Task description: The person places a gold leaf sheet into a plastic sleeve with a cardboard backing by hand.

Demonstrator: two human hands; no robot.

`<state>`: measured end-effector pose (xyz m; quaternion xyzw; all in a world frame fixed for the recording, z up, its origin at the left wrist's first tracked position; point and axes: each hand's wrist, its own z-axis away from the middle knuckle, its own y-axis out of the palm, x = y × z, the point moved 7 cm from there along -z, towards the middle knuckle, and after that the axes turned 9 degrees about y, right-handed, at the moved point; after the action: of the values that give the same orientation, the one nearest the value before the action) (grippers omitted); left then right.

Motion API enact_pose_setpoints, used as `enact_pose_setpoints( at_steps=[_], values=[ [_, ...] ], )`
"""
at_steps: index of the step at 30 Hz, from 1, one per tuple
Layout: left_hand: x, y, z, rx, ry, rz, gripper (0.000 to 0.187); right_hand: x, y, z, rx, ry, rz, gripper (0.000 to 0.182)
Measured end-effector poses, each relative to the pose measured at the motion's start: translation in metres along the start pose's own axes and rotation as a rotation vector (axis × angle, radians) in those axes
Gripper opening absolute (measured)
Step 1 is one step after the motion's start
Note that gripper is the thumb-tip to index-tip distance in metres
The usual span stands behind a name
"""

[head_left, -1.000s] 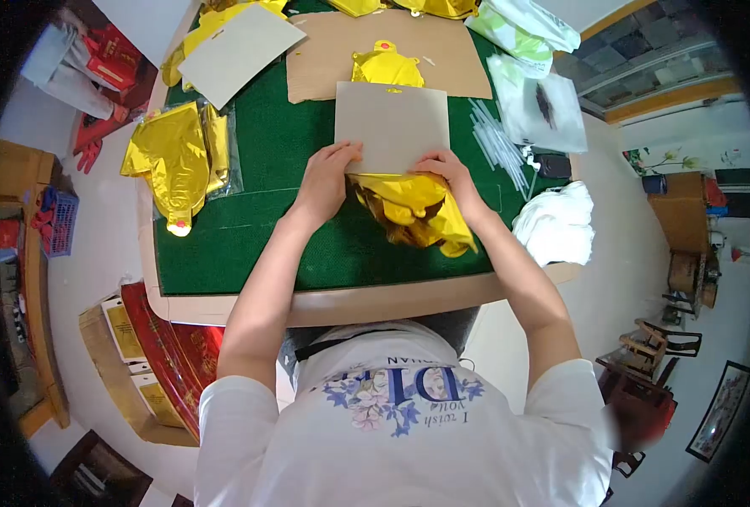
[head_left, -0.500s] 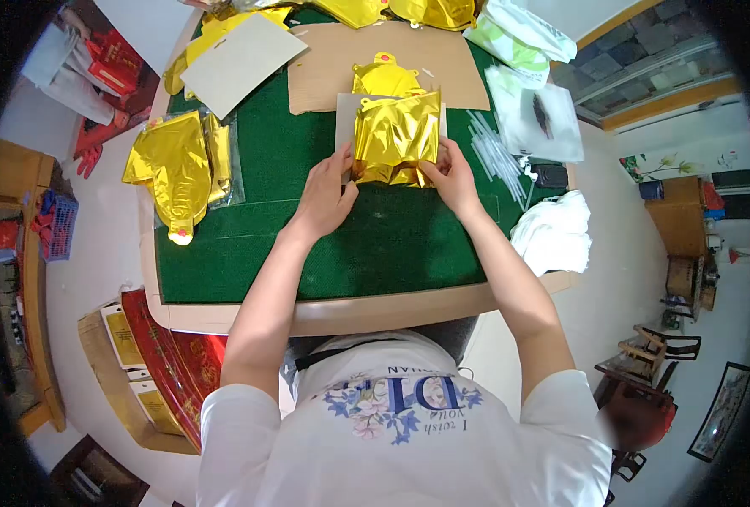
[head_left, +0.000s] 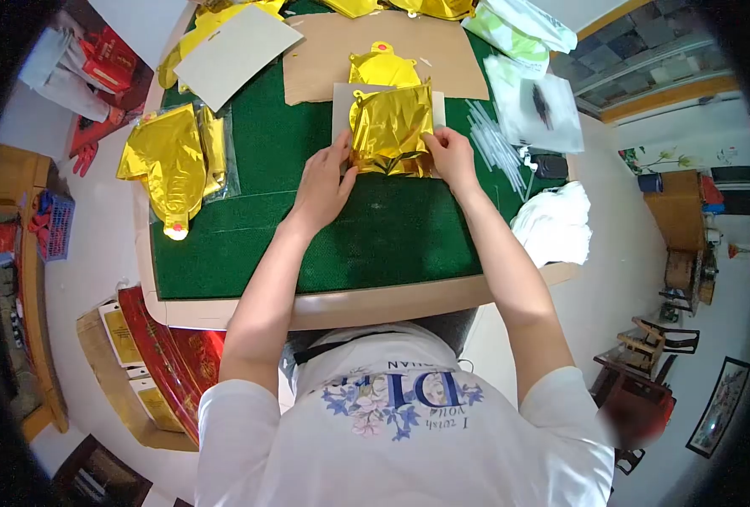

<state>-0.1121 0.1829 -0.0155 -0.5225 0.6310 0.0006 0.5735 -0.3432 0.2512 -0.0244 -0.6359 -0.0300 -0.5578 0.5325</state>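
A shiny gold foil balloon (head_left: 392, 127) lies folded over a grey card (head_left: 341, 108) in the middle of the green-topped table. Its rounded end with a red dot sticks out beyond the card, and its near edge is creased. My right hand (head_left: 453, 160) pinches the balloon's right edge between thumb and fingers. At the left side, my left hand (head_left: 322, 184) rests with fingers stretched along the foil and card edge, thumb apart from them. Another gold foil balloon (head_left: 168, 160) lies flat to the left, beside a clear bag (head_left: 229, 160) with folded gold foil.
Brown cardboard (head_left: 307, 59) lies behind the card. A second grey card (head_left: 238, 55) is at back left, near more gold foil. On the right are clear straws (head_left: 495, 148), a plastic bag (head_left: 535, 106), a black case (head_left: 550, 166) and white cloth (head_left: 552, 224).
My right hand has shifted up along the balloon's right edge and closed in on it. The near fold now lies flatter. My left hand stays at the left edge.
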Motion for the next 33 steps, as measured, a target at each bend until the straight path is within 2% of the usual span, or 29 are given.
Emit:
enact_pose_setpoints(
  at_steps=[3,6,8,9,10,13,16,18,21,29,31,33],
  values=[
    [0.003,0.000,-0.002,-0.018,0.012,0.008,0.060,-0.006,-0.007,-0.008,-0.126,-0.053,-0.176,0.014],
    [0.002,0.003,0.005,-0.013,0.000,-0.037,0.059,-0.001,-0.025,0.015,-0.145,-0.110,-0.292,0.011],
    [0.000,0.001,0.006,-0.012,-0.024,-0.077,0.058,0.039,-0.036,0.063,-0.203,-0.580,0.016,0.013],
    [-0.002,-0.001,0.003,-0.020,-0.001,-0.075,0.058,0.053,-0.032,0.084,-0.224,-0.724,0.172,0.018],
    [-0.003,-0.001,0.001,-0.027,0.025,-0.074,0.057,0.056,-0.025,0.100,-0.167,-0.864,0.114,0.023],
    [0.001,0.001,0.000,-0.024,-0.006,-0.007,0.057,0.058,-0.012,0.118,-0.095,-0.903,0.222,0.030],
    [-0.003,-0.002,0.001,-0.013,-0.006,-0.080,0.058,0.047,-0.005,0.113,-0.077,-0.937,0.295,0.038],
    [-0.002,-0.002,0.001,-0.016,0.010,-0.083,0.057,0.035,0.005,0.106,-0.040,-0.840,0.447,0.041],
    [-0.001,-0.001,0.000,-0.020,0.024,-0.081,0.057,0.022,0.010,0.096,0.005,-0.737,0.430,0.042],
    [-0.004,-0.006,-0.003,-0.037,-0.019,-0.033,0.053,0.019,0.012,0.094,0.007,-0.737,0.443,0.043],
    [0.004,-0.009,-0.003,-0.144,-0.060,0.132,0.050,0.018,0.012,0.095,0.011,-0.733,0.443,0.043],
    [0.005,-0.010,-0.001,-0.158,-0.091,0.151,0.049,0.018,0.012,0.095,0.011,-0.733,0.439,0.043]
  ],
)
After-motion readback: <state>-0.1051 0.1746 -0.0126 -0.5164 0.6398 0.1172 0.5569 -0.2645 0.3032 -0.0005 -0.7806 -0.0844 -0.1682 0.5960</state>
